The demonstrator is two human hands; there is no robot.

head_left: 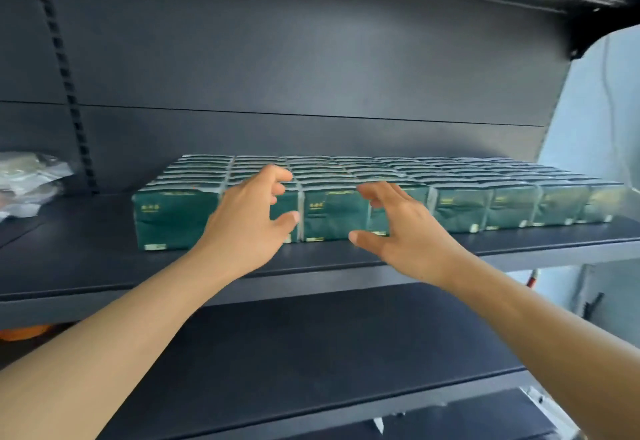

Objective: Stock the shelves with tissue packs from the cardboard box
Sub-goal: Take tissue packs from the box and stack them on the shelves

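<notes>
We reach with our left hand (pixel 246 221) and right hand (pixel 398 228) – both half open, gripping nothing – before the dark green plastic-wrapped tissue packs (pixel 460 209), rowed on the dark metal shelf (pixel 86 266). We judge the rows are being tidied; the next move needs another pack – no box is visible.

2 hands reach in: left hand (pixel 247 219), right hand (pixel 403 231). 3 dark shelves (pixel 86 266) show. About 8 columns of green tissue packs (pixel 332 211) face front; exact pack count unclear. 1 crumpled plastic bag (pixel 27 180).
</notes>
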